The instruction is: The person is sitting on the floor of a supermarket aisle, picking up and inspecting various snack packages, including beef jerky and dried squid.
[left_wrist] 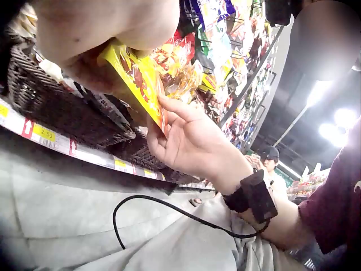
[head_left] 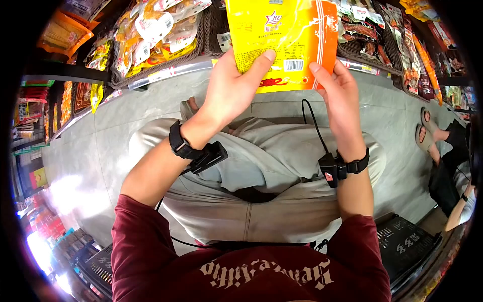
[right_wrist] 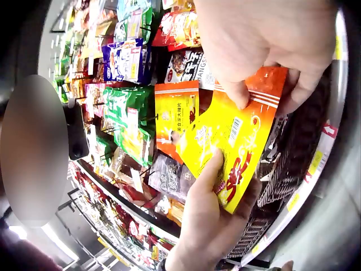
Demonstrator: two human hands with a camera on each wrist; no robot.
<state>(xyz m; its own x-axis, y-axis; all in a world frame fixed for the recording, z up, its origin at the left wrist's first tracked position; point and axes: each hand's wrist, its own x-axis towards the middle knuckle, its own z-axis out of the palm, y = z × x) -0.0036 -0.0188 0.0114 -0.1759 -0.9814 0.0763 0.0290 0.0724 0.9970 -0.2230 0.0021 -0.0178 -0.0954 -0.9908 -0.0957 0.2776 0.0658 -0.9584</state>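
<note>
A yellow and orange snack packet (head_left: 282, 45) is held up before the shelf, its printed side with a barcode facing the head camera. My left hand (head_left: 234, 85) grips its left part, thumb lying across the front and the other fingers behind. On the orange end, my right hand (head_left: 338, 90) pinches the lower corner between thumb and fingers. The right wrist view shows the same packet (right_wrist: 234, 138) slanted, with both thumbs on its face. In the left wrist view the packet (left_wrist: 138, 79) appears nearly edge-on, with the right hand (left_wrist: 189, 138) at its near end.
Wicker baskets (head_left: 201, 45) of packaged snacks line the shelf ahead, behind a price-tag strip (head_left: 171, 71). Hanging packets (right_wrist: 130, 113) fill the rack above. A black crate (head_left: 402, 246) stands at the right rear. Another person's sandalled feet (head_left: 425, 132) are at the right.
</note>
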